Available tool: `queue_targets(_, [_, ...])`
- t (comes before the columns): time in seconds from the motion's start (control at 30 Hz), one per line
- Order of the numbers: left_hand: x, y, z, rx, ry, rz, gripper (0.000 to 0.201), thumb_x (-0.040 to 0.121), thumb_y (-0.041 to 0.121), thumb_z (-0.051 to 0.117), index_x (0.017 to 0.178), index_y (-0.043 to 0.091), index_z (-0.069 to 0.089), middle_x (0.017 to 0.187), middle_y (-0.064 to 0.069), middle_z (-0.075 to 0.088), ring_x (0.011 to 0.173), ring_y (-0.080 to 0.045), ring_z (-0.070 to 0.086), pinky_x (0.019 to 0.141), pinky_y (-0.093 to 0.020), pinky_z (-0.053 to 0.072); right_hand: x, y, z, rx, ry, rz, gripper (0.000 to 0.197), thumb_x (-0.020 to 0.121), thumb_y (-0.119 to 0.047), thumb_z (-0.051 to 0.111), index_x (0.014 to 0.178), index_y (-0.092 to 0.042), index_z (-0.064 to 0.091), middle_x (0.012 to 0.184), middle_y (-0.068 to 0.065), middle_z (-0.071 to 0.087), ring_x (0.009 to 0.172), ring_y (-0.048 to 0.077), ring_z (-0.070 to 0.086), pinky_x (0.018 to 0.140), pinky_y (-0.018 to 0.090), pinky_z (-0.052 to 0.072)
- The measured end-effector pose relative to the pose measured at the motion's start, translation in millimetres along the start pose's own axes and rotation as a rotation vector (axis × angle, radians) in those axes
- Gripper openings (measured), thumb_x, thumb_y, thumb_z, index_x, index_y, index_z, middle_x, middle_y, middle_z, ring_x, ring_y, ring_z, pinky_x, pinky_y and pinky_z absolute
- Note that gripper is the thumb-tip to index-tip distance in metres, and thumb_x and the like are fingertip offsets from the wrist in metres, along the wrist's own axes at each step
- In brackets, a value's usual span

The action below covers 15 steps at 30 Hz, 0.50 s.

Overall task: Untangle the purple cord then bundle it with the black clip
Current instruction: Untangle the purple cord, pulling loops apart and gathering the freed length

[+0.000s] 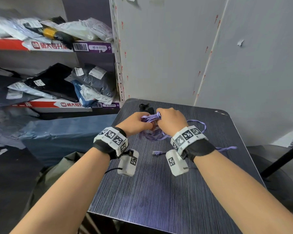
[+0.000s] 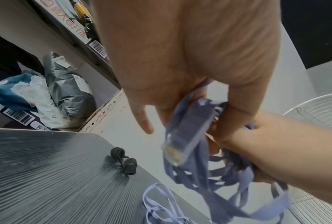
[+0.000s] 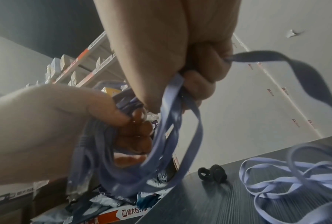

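Both hands meet above the far middle of the dark striped table (image 1: 167, 191), each wrapped into the same tangle of flat purple cord (image 1: 150, 118). The left hand (image 1: 135, 123) has its fingers curled round a bunch of loops, and in the left wrist view one of the cord's plugs (image 2: 182, 136), with its clear tip, sticks out below that grip. The right hand (image 1: 172, 119) is closed round several strands too; in the right wrist view the strands (image 3: 172, 94) run out from between its bent fingers (image 3: 199, 86), and one more strand leaves the far side of the fist and arcs off to the right. The held part of the cord hangs just above the table, while the rest trails down onto it: loose loops lie beneath and to the right of the hands, one end runs out toward the right edge of the table, and the other plug (image 1: 156, 153) lies flat on the table between the two wrists. The black clip (image 1: 146, 107), a small curled strap, lies on the table at its far edge, just beyond the left hand and touched by neither hand. To the left stands a shelf (image 1: 57, 48) piled with bagged parcels (image 1: 91, 78).
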State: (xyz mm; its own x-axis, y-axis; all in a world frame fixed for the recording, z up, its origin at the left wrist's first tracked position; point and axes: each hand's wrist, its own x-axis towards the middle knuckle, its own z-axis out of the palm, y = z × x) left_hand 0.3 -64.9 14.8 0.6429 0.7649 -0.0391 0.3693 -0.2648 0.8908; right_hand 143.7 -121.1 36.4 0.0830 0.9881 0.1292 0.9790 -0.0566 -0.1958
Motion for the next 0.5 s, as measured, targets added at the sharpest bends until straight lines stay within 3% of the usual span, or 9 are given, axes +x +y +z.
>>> queue_targets(0.13, [-3.5,4.8,-9.3,-0.065,-0.091,-0.001,0.018,0.083,0.020,0.070,0.094,0.007,0.066,0.081,-0.004,0.067,0.074,-0.021,0.061,0.073,-0.032,0.048,-1.4,3.6,-3.8,-0.012,-0.007,-0.013,0.013,0.088,-0.016,0.052,0.082,-0.024,0.044,0.080,0.006,0.049,0.074,0.029,0.049,0.062,0.031,0.033])
queue_targets(0.2, [-3.5,8.9,-11.2,-0.029,-0.094,0.003,0.026,0.080,0.021,0.073,0.101,0.008,0.064,0.091,-0.008,0.069,0.081,-0.018,0.061,0.083,-0.038,0.047,-3.0,3.8,-7.1,-0.044,-0.019,-0.034,0.005,0.089,-0.018,0.053,0.093,-0.022,0.054,0.086,0.009,0.054,0.082,0.032,0.055,0.064,0.032,0.034])
queue_targets(0.23, [-2.9,11.9,-10.4,-0.009,-0.080,0.013,0.033,0.078,0.019,0.075,0.106,0.008,0.060,0.095,-0.010,0.069,0.083,-0.017,0.061,0.086,-0.038,0.048,-3.2,3.2,-8.0,-0.067,-0.013,-0.041,0.012,0.089,-0.018,0.052,0.100,-0.019,0.057,0.091,0.011,0.058,0.087,0.033,0.058,0.064,0.032,0.035])
queue_targets(0.37, [2.4,19.9,-1.1,0.042,-0.046,0.035,0.032,0.076,0.011,0.071,0.098,0.015,0.049,0.085,-0.008,0.063,0.069,-0.017,0.059,0.071,-0.035,0.049,-2.4,-2.3,-10.4,-0.153,0.037,-0.103,0.021,0.089,-0.017,0.050,0.109,-0.016,0.056,0.100,0.014,0.063,0.093,0.035,0.061,0.064,0.032,0.036])
queue_targets(0.5, [0.3,17.8,7.9,-0.324,-0.052,-0.043,0.016,0.088,-0.004,0.053,0.098,0.006,0.045,0.067,-0.008,0.058,0.045,-0.013,0.055,0.051,-0.025,0.045,-2.4,0.6,-10.4,-0.105,0.093,-0.109,0.017,0.087,-0.013,0.048,0.103,-0.016,0.054,0.092,0.012,0.063,0.085,0.034,0.060,0.061,0.032,0.034])
